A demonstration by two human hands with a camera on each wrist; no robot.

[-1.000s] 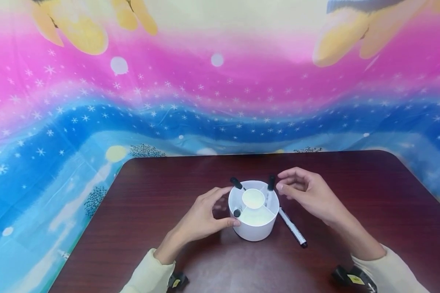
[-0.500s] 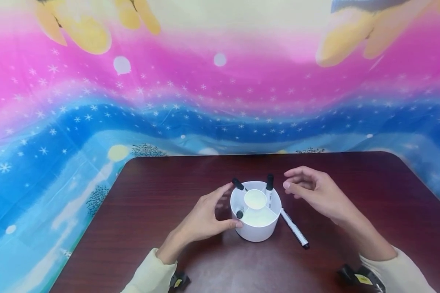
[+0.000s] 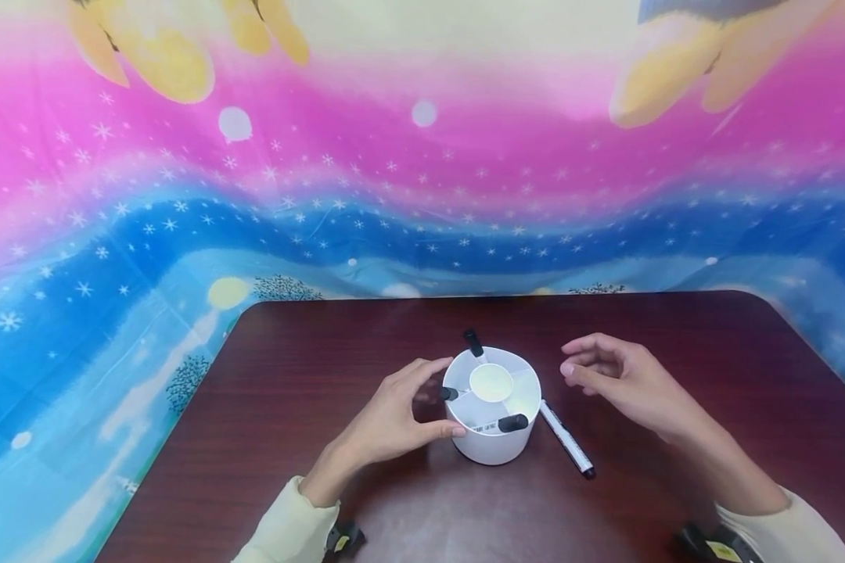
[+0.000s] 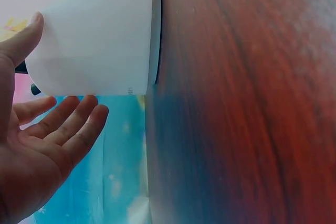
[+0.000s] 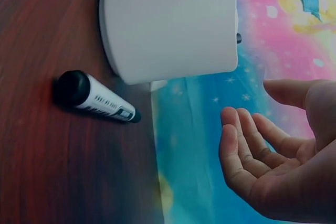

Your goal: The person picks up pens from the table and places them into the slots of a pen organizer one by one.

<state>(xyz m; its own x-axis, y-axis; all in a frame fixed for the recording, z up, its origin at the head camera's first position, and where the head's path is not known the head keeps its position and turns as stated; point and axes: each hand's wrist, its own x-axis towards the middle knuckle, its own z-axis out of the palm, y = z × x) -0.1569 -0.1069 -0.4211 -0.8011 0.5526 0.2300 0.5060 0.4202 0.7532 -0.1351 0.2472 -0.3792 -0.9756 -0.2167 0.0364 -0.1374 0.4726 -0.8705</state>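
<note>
A round white pen holder with divided compartments and a central round well stands on the table. Three black-capped markers lean in it: one at the back, one at the left, one at the front. My left hand stays around the holder's left side, thumb at the front rim, fingers loosely extended along the side. To the right, my right hand hovers apart from the holder, holding nothing, fingers relaxed. A white marker with black ends lies on the table beside the holder.
The dark red-brown wooden table has rounded far corners. Behind it hangs a printed cloth in pink and blue with snowflakes. Black devices sit at both wrists, one near the left sleeve.
The pen holder has turned in place, so its markers sit at different spots around the rim. My right hand has drawn back to the right; my left hand has barely moved.
</note>
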